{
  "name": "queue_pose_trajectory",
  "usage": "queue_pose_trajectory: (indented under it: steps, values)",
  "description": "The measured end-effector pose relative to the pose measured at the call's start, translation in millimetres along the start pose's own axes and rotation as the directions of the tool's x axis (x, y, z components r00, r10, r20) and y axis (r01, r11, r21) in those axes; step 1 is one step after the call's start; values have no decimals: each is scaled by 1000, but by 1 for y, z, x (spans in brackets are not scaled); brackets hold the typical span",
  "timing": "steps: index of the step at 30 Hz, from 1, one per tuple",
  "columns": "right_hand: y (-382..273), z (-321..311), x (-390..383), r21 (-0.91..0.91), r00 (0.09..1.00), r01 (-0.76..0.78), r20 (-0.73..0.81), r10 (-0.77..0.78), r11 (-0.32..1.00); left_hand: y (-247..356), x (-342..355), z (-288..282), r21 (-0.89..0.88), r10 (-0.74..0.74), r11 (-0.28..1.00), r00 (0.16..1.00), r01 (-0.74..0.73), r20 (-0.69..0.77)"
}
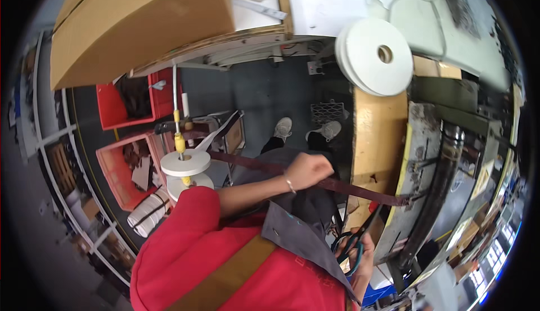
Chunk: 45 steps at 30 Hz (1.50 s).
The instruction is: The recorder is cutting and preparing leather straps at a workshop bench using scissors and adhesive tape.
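My left hand (308, 170) is closed over a long dark-red strip (365, 192); whether it grips the strip is hidden. The strip stretches from the left side to a metal machine (415, 159) on the right. My right hand (363, 255), low on the right, holds scissors with dark and teal handles (351, 246), blades pointing up toward the strip. Left of my left arm, white tape rolls (184, 163) sit on a metal spindle with yellow fittings, with a loose pale tape rising from them.
A large cardboard box (140, 24) stands upper left, red crates (104, 108) on the floor below it. White discs (374, 58) lie upper right above a wooden board (378, 136). Shelving (70, 131) runs along the left; my feet stand on grey floor (261, 97).
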State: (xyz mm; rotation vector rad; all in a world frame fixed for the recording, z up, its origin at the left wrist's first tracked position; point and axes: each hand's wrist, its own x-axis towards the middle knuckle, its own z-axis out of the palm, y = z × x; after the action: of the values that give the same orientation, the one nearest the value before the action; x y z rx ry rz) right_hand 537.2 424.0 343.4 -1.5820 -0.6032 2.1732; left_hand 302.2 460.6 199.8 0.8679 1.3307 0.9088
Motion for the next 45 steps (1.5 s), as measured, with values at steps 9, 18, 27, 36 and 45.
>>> queue_pose_trajectory:
  steps: [9, 18, 27, 36, 45]
  values:
    - [3, 2, 38, -424, 949, -213, 123, 289, 880, -185, -10, -154, 423, -630, 307, 516, 852, -581]
    - [7, 3, 50, -672, 920, -165, 158, 358, 722, -250, -47, -185, 284, -532, -72, 204, 956, -822]
    - [15, 6, 58, -620, 914, -243, 111, 390, 746, -256, -38, -201, 293, -504, -70, 219, 954, -835]
    - [20, 5, 59, -583, 935, -171, 159, 318, 794, -223, -24, -190, 645, -725, -147, 362, 750, -586]
    - [19, 11, 56, -551, 970, 14, 209, 122, 834, -252, 17, -192, 699, -958, 246, 278, 672, 70]
